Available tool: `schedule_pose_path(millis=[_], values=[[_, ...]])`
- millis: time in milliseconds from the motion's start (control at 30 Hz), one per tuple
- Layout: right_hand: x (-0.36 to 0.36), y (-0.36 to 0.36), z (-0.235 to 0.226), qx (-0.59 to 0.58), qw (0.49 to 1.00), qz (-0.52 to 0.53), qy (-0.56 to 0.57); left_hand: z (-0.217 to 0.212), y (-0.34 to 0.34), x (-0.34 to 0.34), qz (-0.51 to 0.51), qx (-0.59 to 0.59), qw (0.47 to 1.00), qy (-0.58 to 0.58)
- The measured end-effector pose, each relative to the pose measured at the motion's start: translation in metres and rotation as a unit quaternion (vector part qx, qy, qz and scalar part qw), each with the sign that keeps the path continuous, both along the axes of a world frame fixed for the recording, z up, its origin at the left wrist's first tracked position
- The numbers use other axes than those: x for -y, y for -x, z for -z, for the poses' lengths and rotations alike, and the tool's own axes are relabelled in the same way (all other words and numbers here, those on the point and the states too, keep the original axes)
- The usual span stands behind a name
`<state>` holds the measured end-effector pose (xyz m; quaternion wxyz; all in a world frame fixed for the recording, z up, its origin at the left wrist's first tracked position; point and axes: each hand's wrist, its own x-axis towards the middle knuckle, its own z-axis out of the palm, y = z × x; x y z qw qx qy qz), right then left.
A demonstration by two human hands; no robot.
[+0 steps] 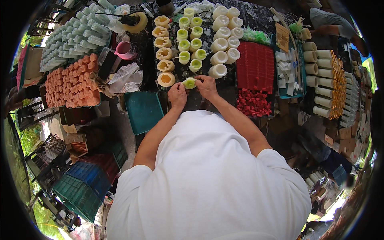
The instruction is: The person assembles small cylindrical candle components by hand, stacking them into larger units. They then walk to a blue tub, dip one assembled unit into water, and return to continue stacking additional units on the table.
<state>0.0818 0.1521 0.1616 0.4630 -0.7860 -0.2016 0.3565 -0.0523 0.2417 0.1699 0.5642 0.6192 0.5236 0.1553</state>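
At the near edge of the dark table, a small candle (189, 83) with a bright green hollow top sits between my hands. My left hand (177, 96) is closed in a pinch at its left rim. My right hand (207, 87) pinches at the right rim; whether a wick is also between the fingertips is too small to tell. Beyond it stand two rows of pale green candles (196, 44) with thin wicks. To their left runs a column of cream cups with scalloped, amber-coloured openings (164, 53). Thick cream-white candles (219, 58) stand in rows on the right.
Red sheets (255, 66) and loose red pieces (253, 102) lie at the right. A teal tray (143, 112) is at my left. Orange-pink candles (74, 82), pale green cylinders (76, 36), a tape roll (136, 23) and a pink cup (125, 50) are farther left. A person's arm (326, 30) shows far right.
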Motion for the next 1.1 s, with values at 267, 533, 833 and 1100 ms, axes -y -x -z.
schedule_pose_path(millis=[267,533,833,1100], values=[[-0.006,0.002,0.026,-0.162,0.981,0.108,-0.015,0.054,-0.004,-0.007,-0.050,-0.054,0.997,0.000],[0.004,0.000,0.062,-0.227,0.966,0.114,-0.041,0.077,-0.006,0.005,-0.030,-0.089,0.995,0.012],[0.012,-0.016,0.055,-0.358,0.925,0.116,-0.049,0.062,0.005,-0.003,0.040,0.086,0.973,0.208],[0.034,-0.035,-0.073,-0.436,0.897,0.020,-0.070,-0.074,0.003,0.005,0.101,0.295,0.918,0.244]])
